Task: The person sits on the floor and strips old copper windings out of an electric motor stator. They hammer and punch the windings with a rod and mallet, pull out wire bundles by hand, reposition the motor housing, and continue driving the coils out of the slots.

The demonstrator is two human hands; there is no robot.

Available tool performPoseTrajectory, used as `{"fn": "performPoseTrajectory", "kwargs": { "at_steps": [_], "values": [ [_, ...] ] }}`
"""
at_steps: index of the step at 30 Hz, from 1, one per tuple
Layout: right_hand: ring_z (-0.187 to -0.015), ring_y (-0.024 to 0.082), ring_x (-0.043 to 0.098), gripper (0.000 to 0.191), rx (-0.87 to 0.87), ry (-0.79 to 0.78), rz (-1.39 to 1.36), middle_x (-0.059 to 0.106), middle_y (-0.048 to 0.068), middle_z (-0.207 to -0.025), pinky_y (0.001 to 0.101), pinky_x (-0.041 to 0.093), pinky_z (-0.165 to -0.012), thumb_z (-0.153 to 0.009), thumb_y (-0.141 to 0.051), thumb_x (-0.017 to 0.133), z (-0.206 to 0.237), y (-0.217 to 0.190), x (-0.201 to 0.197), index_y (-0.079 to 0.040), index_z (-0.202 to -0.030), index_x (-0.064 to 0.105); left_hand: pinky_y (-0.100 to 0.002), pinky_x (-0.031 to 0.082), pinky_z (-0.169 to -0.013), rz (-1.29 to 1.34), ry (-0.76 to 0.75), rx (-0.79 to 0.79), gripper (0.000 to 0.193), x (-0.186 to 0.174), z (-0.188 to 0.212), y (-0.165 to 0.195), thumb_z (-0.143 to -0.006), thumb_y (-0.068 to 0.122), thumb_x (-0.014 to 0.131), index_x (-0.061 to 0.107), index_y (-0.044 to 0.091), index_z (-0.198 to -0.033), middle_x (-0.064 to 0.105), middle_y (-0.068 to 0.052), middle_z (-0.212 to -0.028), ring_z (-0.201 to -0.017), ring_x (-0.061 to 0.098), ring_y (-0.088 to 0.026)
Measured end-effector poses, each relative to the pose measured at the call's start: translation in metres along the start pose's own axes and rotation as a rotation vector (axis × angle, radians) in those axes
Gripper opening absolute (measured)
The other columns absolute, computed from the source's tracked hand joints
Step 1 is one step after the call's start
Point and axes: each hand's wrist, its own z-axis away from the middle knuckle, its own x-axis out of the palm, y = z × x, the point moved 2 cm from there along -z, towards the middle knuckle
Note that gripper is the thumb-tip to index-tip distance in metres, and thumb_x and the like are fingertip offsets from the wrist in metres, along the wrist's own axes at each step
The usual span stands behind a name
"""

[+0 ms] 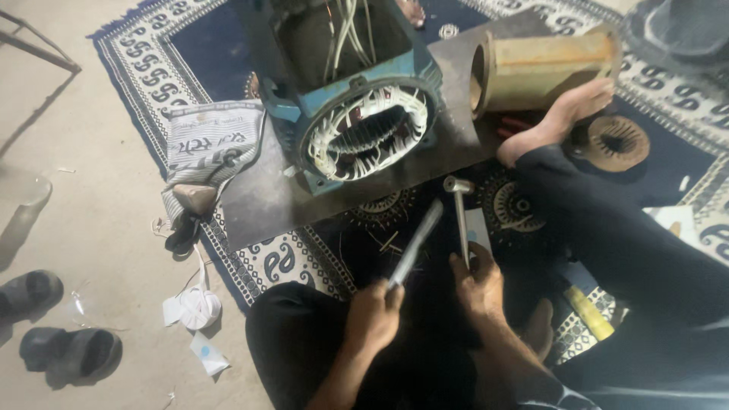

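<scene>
My left hand [372, 313] grips a long flat metal bar [416, 243] that slants up to the right. My right hand [478, 285] holds a small metal hammer [460, 216] by its handle, head up. Both tools point toward a blue motor housing [342, 99] with white and copper windings [368, 133] in its round opening. The motor stands on a dark metal sheet [262, 201] just beyond my hands. My legs in dark trousers frame the hands, and my bare right foot [558, 118] rests near the sheet's right end.
A rusty cylinder [539, 68] lies behind the foot, with a round rusty rotor part [615, 142] to its right. A folded printed cloth [209, 148] lies left of the motor. A white tape roll [199, 307] and dark sandals [57, 334] sit on the concrete floor. A yellow-handled tool [588, 313] lies on the patterned rug.
</scene>
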Motion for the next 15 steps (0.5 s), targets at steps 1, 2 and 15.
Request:
{"fn": "performPoseTrajectory", "kwargs": {
  "at_steps": [1, 2, 15],
  "values": [
    [-0.077, 0.031, 0.071, 0.048, -0.103, 0.035, 0.011, 0.074, 0.020, -0.093, 0.0417, 0.057, -0.069, -0.089, -0.026, 0.072, -0.001, 0.003, 0.002, -0.004, -0.130, 0.063, -0.042, 0.058, -0.062, 0.184, -0.043, -0.147, 0.032, -0.003, -0.005, -0.002, -0.100, 0.036, 0.062, 0.068, 0.005, -0.101, 0.065, -0.007, -0.074, -0.068, 0.067, -0.026],
    [-0.079, 0.031, 0.072, 0.046, -0.207, 0.072, 0.022, 0.074, 0.021, -0.095, 0.0415, 0.057, -0.070, -0.089, -0.025, 0.072, 0.000, 0.007, 0.006, -0.002, -0.129, 0.063, -0.041, 0.059, -0.059, 0.366, -0.083, -0.294, 0.034, -0.007, -0.009, -0.006, -0.101, 0.037, 0.061, 0.067, 0.004, -0.103, 0.061, -0.004, -0.070, -0.064, 0.064, -0.022],
    [-0.073, 0.041, 0.074, 0.031, -0.472, -0.346, 0.417, 0.071, 0.023, -0.077, 0.0486, 0.059, -0.064, -0.096, -0.032, 0.066, -0.036, 0.055, 0.083, -0.011, -0.118, 0.062, -0.025, 0.042, -0.048, 1.258, -0.272, -0.288, 0.018, 0.017, -0.067, 0.005, -0.090, 0.009, 0.058, 0.061, -0.001, -0.105, 0.055, -0.004, -0.069, -0.055, 0.052, -0.012]
  ]
}}
